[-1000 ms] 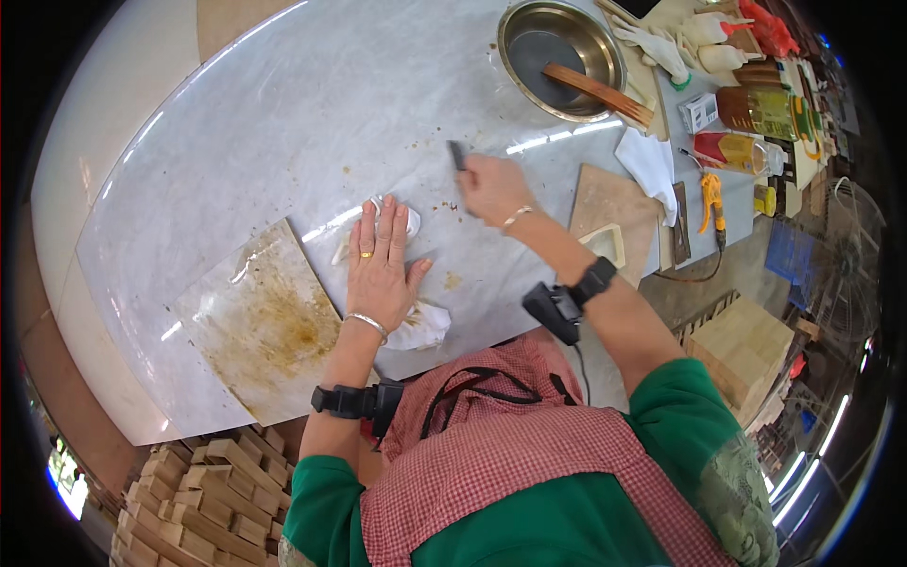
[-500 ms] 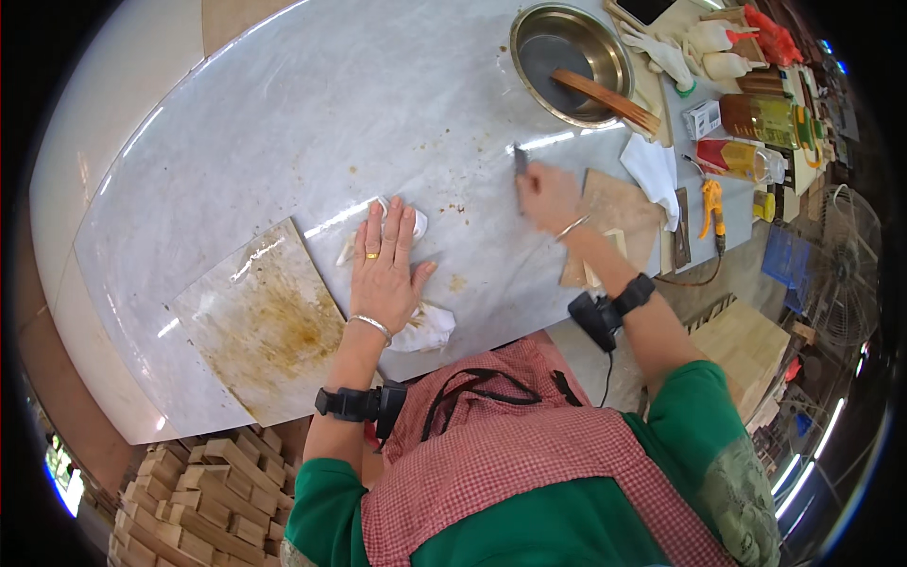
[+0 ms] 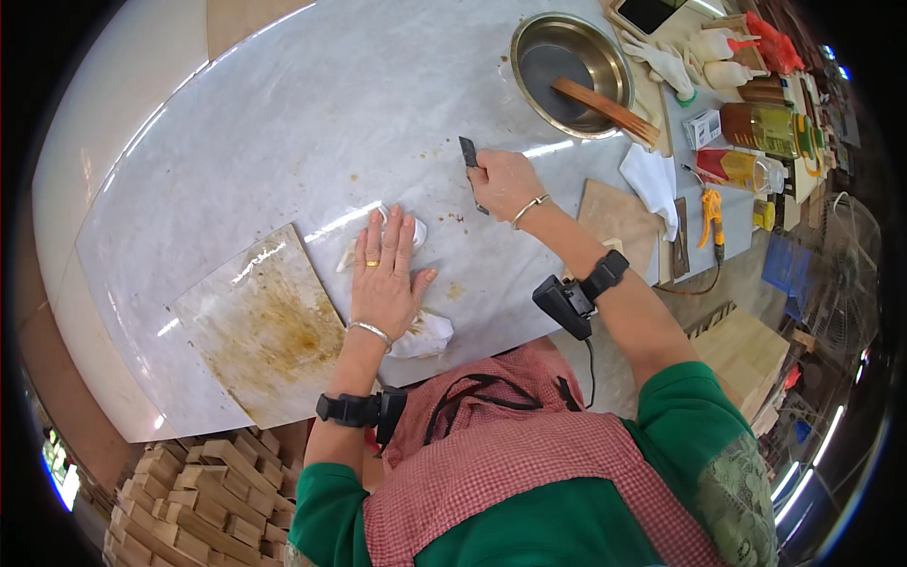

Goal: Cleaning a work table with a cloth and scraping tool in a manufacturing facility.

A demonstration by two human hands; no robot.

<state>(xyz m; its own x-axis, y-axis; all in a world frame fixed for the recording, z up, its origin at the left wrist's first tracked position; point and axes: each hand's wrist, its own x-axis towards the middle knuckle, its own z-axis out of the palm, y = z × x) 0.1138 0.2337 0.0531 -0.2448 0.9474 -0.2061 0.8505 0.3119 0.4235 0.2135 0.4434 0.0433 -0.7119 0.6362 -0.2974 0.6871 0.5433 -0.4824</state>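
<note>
My left hand (image 3: 383, 269) lies flat on a crumpled white cloth (image 3: 422, 335), fingers stretched out and gripping nothing. Parts of the cloth show past the fingertips and below the palm. My right hand (image 3: 506, 185) is closed around a dark, narrow flat scraper blade (image 3: 468, 151), whose ends stick out on either side of the fingers. The blade is over the grey tabletop (image 3: 236, 142), close to brown specks (image 3: 455, 218); whether it touches the surface I cannot tell. Left of my left hand lies a square board (image 3: 269, 326) smeared with yellow-brown stains.
A metal basin (image 3: 529, 71) with a wooden strip (image 3: 605, 109) across its rim stands at the far right. Nearby are a white cloth (image 3: 650, 184), a brown board (image 3: 605, 213), bottles (image 3: 756, 128) and an orange-handled tool (image 3: 712, 217). Wooden blocks (image 3: 203, 487) are stacked below the table's left edge.
My right hand has moved left and slightly toward me with the blade, away from the basin's near side. My left hand stays on the cloth.
</note>
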